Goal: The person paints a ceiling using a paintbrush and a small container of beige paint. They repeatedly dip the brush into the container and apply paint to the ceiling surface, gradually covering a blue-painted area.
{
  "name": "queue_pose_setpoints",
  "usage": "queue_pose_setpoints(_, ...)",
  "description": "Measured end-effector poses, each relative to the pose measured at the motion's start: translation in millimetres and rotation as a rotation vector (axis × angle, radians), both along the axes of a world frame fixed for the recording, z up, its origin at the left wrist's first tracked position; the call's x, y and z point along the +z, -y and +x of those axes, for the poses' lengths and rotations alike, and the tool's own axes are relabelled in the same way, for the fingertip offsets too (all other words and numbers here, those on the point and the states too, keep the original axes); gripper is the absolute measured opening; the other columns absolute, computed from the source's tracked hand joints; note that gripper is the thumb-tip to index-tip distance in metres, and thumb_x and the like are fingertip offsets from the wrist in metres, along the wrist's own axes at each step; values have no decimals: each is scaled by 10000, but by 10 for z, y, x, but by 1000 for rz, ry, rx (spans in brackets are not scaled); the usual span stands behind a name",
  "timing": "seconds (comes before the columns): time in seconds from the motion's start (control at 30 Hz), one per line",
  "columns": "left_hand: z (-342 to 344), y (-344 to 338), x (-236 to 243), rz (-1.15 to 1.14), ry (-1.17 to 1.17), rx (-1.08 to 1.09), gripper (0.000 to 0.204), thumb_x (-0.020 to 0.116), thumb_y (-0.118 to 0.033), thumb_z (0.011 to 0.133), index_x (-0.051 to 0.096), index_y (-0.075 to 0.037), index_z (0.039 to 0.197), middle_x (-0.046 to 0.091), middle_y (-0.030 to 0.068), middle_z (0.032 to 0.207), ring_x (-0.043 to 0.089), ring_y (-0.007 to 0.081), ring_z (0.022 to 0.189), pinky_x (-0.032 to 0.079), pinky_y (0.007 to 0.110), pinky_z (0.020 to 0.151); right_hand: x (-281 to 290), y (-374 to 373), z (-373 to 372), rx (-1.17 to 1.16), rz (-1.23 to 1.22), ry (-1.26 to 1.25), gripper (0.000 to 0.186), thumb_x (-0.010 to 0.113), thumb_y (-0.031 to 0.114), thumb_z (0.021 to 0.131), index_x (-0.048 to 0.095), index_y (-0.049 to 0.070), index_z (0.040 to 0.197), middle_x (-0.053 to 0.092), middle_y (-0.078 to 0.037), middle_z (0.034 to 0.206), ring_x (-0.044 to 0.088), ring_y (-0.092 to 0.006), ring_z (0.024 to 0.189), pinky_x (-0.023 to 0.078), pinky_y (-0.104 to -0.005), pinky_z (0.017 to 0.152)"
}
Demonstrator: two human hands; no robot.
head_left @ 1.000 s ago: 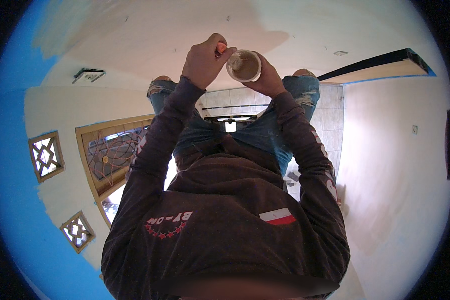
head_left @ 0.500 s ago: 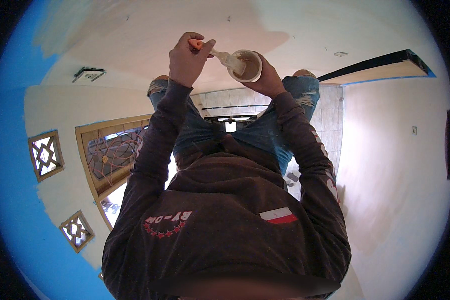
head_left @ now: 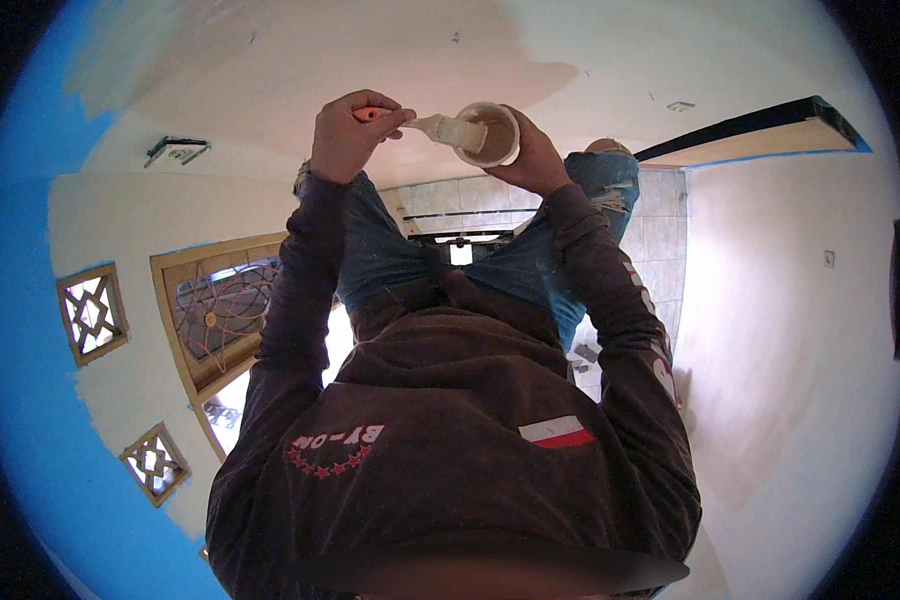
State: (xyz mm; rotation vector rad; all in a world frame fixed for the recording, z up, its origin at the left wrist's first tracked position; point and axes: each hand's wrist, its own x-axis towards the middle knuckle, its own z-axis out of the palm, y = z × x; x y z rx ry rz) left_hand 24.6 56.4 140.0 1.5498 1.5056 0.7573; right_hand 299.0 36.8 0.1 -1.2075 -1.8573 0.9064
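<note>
My left hand (head_left: 355, 135) is closed round the orange handle of a paintbrush (head_left: 450, 131). The brush lies nearly level, pointing right, and its pale, coated bristles reach over the rim into a white cup (head_left: 513, 150). My right hand (head_left: 533, 158) grips this cup from its right side, with the opening tipped toward me. Inside the cup is beige paint (head_left: 497, 128); the tip of the bristles lies against it. Fingers behind the cup are hidden.
Ahead stands a wall (head_left: 370, 45) with pale and pinkish patches. A dark-edged wooden panel (head_left: 770, 130) juts out at right. On the left are a wooden door frame (head_left: 170, 300), a switch plate (head_left: 178, 151) and a latticed vent (head_left: 93, 313). Floor tiles (head_left: 655, 215) show below.
My left hand has moved left and down, and the brush has turned from slanting to nearly level, its bristles still in the cup. My right hand and the cup have barely shifted.
</note>
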Motion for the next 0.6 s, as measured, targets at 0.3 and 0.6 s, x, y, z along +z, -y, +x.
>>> queue_pose_setpoints(0.3,-105,-22,121,-121,-116,-125,278,813,-223,851,763,19,978,747,98,843,716,141,705,586,266,656,5,21,-37,48,-103,-24,837,872,245,732,447,85,1435,562,-175,1379,566,-359,1276,481,-453,1079)
queue_pose_setpoints(0.6,-155,5,288,-234,-353,-406,308,722,-215,927,723,28,1115,751,136,883,714,171,659,581,303,633,24,47,-95,117,12,52,825,889,236,728,468,64,1416,573,-156,1387,583,-335,1273,496,-421,1058)
